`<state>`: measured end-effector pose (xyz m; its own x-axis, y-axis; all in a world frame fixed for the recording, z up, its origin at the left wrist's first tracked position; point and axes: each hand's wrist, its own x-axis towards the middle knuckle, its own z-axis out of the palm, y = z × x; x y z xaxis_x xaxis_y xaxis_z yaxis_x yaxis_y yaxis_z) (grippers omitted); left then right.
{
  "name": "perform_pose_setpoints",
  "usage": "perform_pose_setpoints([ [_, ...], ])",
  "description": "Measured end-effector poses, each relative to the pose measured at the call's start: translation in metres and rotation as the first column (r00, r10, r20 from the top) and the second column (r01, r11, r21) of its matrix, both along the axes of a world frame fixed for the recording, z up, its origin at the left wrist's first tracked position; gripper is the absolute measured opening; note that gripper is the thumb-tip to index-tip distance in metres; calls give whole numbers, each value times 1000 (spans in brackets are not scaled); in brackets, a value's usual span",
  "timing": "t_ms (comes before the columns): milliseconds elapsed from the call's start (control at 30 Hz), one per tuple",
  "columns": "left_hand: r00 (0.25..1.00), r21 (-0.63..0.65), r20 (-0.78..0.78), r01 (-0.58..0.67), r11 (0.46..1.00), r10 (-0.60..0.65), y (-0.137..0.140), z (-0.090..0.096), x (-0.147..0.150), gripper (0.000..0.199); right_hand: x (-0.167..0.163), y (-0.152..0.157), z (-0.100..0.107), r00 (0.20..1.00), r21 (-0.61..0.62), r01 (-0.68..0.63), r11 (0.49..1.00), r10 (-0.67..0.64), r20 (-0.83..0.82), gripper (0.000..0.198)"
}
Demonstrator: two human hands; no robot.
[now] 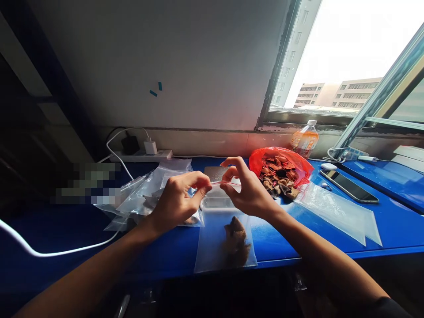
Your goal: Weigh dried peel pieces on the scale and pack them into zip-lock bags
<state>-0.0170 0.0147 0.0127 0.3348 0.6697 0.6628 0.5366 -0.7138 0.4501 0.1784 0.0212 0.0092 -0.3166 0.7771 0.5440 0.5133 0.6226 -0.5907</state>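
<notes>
A clear zip bag [212, 251] hangs upright by its top edge over the front of the blue table. Brown, dried, shell-like pieces [236, 243] lie in its lower part. My left hand [180, 194] pinches the bag's left top corner between thumb and fingers. On the other side, my right hand [243, 187] pinches the same reddish zip strip near its right end, its other fingers curled above. Behind the bag, partly hidden by it and by my hands, is a flat silvery object [213, 172].
Several clear bags [139, 198] are heaped at left, some with contents. A red plastic bag [303, 168] of brown pieces stands at right, by an orange drink bottle [305, 139]. Flat bags [338, 212] and a phone [349, 185] lie farther right. A white cable [66, 252] crosses the left.
</notes>
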Motion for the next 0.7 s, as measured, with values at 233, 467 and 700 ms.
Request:
perform_pose_setpoints([
  [233,997,-53,10,-81,995,82,-2,8,-5,15,11,5,2,994,40,72,997,-75,77,33],
  [467,991,-32,35,-130,991,131,1,14,-13,15,22,12,2,985,75,131,989,-138,100,28],
  [700,986,-96,112,-117,989,128,5,15,-18,17,30,19,0,988,95,122,988,-130,88,27],
])
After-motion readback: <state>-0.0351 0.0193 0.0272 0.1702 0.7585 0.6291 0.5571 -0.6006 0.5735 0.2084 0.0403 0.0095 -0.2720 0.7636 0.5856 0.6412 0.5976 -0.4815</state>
